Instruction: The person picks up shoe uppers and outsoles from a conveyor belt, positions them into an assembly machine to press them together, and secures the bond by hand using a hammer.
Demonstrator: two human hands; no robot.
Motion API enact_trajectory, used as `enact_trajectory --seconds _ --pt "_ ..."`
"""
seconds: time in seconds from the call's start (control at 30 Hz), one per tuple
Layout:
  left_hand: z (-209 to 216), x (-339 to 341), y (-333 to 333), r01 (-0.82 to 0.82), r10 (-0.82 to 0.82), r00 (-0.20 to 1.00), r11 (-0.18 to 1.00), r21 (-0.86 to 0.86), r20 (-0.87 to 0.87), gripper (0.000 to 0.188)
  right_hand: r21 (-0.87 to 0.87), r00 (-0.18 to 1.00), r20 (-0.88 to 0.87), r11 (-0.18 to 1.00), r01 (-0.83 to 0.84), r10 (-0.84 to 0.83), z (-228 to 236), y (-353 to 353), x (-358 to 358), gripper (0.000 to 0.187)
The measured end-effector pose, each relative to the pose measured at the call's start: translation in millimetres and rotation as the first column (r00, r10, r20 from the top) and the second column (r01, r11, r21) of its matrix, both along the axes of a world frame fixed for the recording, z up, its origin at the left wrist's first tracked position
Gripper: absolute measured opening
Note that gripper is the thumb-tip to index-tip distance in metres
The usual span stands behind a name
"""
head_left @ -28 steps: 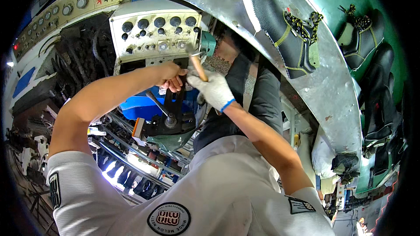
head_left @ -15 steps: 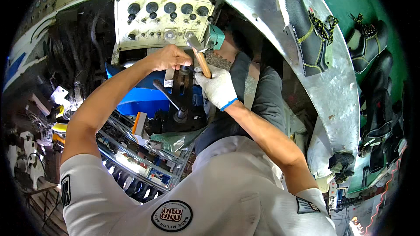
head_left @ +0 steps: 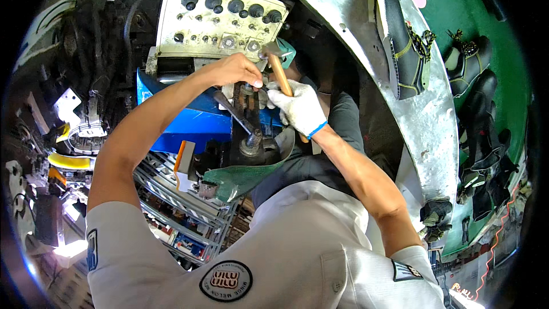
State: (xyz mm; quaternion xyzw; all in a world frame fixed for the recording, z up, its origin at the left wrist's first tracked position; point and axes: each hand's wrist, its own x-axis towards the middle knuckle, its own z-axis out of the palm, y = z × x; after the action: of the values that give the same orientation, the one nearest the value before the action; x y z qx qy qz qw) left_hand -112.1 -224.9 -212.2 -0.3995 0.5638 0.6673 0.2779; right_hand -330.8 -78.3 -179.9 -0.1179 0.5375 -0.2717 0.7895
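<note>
- The cream control panel, set with rows of black knobs, serves as the landmark; sides and heights are as seen in the view.
- Left hand: bare, just below the panel's lower edge, fingers bent and drawn narrow, fingertips at the top of the dark metal fixture. A small dark piece seems to lie under those fingertips, but I cannot tell whether it is gripped.
- Right hand: in a white knitted glove with a blue cuff edge, below and right of the panel, closed around the hammer.
- Hammer: its wooden handle slants up from the glove, and its metal head sits by the panel's lower right corner.
- The fixture stands below the panel, with a metal lever leaning up and left from its base.
- Blue sheet: below the panel, behind the fixture.
- Green cloth: farther below the panel, by the fixture's base.
- Metal table: curving along the panel's right, bearing a black shoe upper with yellow stitching.
- Tall black boots: well to the panel's right, beyond that table, over a green surface.
</note>
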Motion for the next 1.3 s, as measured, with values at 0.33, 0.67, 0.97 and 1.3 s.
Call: enact_trajectory --seconds 0.33,0.67,0.97,1.3 --pt "-9 1 6 -0.046 0.046 0.998 0.999 -0.023 0.030 0.020 -0.074 0.983 -0.181 0.997 -0.023 0.010 142 6 -78 0.045" --pt "-15 23 18 -0.414 0.432 0.902 0.852 0.322 0.016 0.029 -0.057 0.855 -0.504 0.983 -0.176 0.124 117 86 -62 0.038" --pt "-13 21 11 -0.132 0.137 0.983 0.990 0.044 -0.120 0.028 -0.033 0.889 -0.413 0.972 -0.231 0.197 146 40 -57 0.036" --pt "-19 31 19 -0.206 0.219 0.961 0.974 0.093 -0.171 0.027 -0.205 0.632 -0.724 0.789 -0.579 0.276 166 29 -55 0.036"
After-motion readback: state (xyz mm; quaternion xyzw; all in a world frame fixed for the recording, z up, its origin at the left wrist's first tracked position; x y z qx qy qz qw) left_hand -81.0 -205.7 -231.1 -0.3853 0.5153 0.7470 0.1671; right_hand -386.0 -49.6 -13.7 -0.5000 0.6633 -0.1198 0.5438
